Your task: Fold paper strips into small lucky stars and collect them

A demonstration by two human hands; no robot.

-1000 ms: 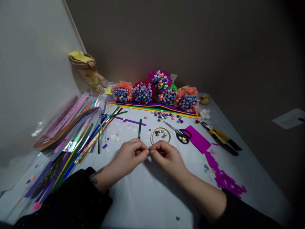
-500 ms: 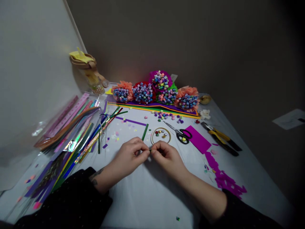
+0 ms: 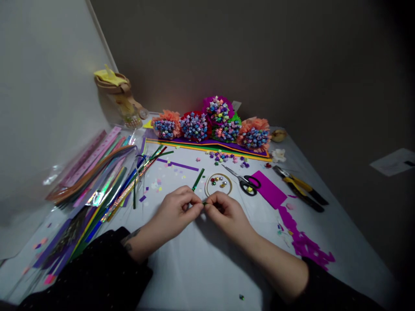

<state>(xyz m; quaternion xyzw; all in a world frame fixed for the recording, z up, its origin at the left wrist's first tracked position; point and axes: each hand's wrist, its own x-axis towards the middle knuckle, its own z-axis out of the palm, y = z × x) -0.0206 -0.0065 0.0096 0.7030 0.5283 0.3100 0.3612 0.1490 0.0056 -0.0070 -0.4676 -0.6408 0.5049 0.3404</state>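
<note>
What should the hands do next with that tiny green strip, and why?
I think the left hand could probably fold the tiny green strip over once more. Both it and the right hand pinch the strip at their fingertips, and only a short bit shows. Small stars lie in the round hoop nearby.

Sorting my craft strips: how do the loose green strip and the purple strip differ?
The green strip is shorter and darker than the purple strip. The green strip slants steeply, while the purple strip runs almost crosswise. Both are narrow and lie on the white table cover.
</note>
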